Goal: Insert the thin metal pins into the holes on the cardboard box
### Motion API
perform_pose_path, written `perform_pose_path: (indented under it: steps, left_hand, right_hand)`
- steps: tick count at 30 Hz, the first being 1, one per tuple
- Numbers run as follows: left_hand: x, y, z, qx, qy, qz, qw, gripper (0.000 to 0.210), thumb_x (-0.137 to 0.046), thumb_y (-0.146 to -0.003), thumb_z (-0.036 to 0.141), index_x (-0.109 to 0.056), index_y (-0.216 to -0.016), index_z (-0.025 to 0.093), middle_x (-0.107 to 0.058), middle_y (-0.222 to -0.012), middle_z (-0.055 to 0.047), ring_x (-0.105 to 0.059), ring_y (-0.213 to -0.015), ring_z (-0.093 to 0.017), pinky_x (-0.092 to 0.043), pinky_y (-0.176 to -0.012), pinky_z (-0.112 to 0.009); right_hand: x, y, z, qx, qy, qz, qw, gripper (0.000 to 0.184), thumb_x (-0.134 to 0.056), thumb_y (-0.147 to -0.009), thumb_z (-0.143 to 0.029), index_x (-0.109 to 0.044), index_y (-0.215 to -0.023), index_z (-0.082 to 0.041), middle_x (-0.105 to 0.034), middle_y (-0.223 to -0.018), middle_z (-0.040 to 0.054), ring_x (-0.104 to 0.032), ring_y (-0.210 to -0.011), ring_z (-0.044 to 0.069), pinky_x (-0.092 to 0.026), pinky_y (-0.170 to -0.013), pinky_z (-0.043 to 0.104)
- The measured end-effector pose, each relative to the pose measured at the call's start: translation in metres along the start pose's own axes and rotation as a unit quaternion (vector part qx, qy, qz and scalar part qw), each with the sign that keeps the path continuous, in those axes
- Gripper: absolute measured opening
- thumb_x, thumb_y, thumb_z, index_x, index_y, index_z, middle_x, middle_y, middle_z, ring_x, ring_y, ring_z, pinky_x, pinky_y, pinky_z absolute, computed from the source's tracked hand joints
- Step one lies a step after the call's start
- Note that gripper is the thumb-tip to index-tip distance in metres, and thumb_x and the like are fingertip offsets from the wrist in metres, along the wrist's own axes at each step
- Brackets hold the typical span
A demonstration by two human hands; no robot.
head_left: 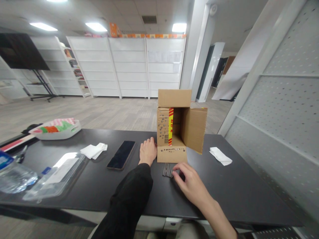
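An open cardboard box (163, 127) stands on the dark table, its mouth facing me, with a red-and-yellow tape strip and small round holes on the front. One flap (171, 158) with a row of holes hangs down at the front. My left hand (148, 151) rests on the table against the box's left side, fingers forward and partly hidden from view. Thin metal nails (166, 170) lie side by side before the flap. Beside their right end is my right hand (186, 179), thumb and index finger curved with a gap between them.
Left of my hand lie a black phone (121, 155), folded white tissue (94, 151), a clear plastic case (57, 176) and a water bottle (17, 176). Behind them sits a white basket (59, 132). Another tissue (221, 156) is at the right, near a perforated panel (281, 126).
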State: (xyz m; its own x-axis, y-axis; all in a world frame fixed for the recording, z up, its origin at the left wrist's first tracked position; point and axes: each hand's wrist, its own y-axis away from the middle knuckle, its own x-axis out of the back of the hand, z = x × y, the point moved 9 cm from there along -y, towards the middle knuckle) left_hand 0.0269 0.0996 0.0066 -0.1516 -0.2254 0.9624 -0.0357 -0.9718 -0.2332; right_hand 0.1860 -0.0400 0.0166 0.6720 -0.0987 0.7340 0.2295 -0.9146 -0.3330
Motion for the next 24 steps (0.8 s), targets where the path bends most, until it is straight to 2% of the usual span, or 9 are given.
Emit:
perform_pose_path:
  steps: [6, 10, 13, 16, 24]
  left_hand:
    - [-0.001, 0.000, -0.001, 0.003, 0.005, 0.003, 1.000, 0.029, -0.034, -0.099, 0.028, -0.056, -0.113, 0.015, -0.067, -0.111, -0.015, -0.062, -0.108, -0.027, -0.042, -0.091, -0.039]
    - [-0.002, -0.001, -0.001, -0.001, 0.005, 0.005, 1.000, 0.029, -0.034, -0.099, 0.027, -0.056, -0.113, 0.015, -0.066, -0.111, -0.015, -0.062, -0.108, -0.027, -0.042, -0.091, -0.039]
    - [-0.002, -0.001, -0.002, -0.004, 0.002, 0.012, 1.000, 0.028, -0.035, -0.098, 0.027, -0.055, -0.112, 0.015, -0.067, -0.109, -0.015, -0.062, -0.107, -0.028, -0.043, -0.090, -0.040]
    - [-0.002, -0.001, -0.002, -0.003, 0.002, 0.011, 1.000, 0.026, -0.035, -0.098, 0.027, -0.055, -0.111, 0.015, -0.067, -0.110, -0.014, -0.062, -0.106, -0.027, -0.043, -0.090, -0.039]
    - [-0.001, -0.001, -0.001, 0.001, 0.003, 0.003, 1.000, 0.027, -0.035, -0.098, 0.027, -0.055, -0.112, 0.016, -0.067, -0.111, -0.015, -0.062, -0.108, -0.027, -0.043, -0.090, -0.039]
  right_hand:
    - [0.019, -0.036, 0.003, 0.001, 0.035, 0.014, 0.999, 0.012, -0.051, -0.094, -0.024, -0.062, -0.092, -0.021, -0.065, -0.095, 0.0056, -0.062, -0.089, 0.021, -0.047, -0.080, 0.034]
    - [0.021, -0.055, 0.017, -0.016, 0.064, 0.063, 0.996, 0.014, -0.050, -0.092, -0.022, -0.063, -0.095, -0.019, -0.065, -0.095, 0.0072, -0.062, -0.087, 0.021, -0.047, -0.080, 0.034]
    - [0.020, -0.060, 0.026, -0.020, 0.076, 0.119, 0.990, 0.017, -0.048, -0.091, -0.021, -0.063, -0.096, -0.017, -0.064, -0.096, 0.0089, -0.062, -0.090, 0.023, -0.047, -0.083, 0.035]
    - [0.015, -0.062, 0.032, -0.026, 0.078, 0.150, 0.985, 0.018, -0.047, -0.090, -0.020, -0.063, -0.098, -0.017, -0.062, -0.096, 0.0091, -0.062, -0.090, 0.023, -0.048, -0.082, 0.035]
    - [0.008, -0.062, 0.039, -0.041, 0.104, 0.162, 0.981, 0.017, -0.046, -0.091, -0.021, -0.062, -0.095, -0.018, -0.063, -0.092, 0.0077, -0.060, -0.083, 0.021, -0.045, -0.079, 0.035]
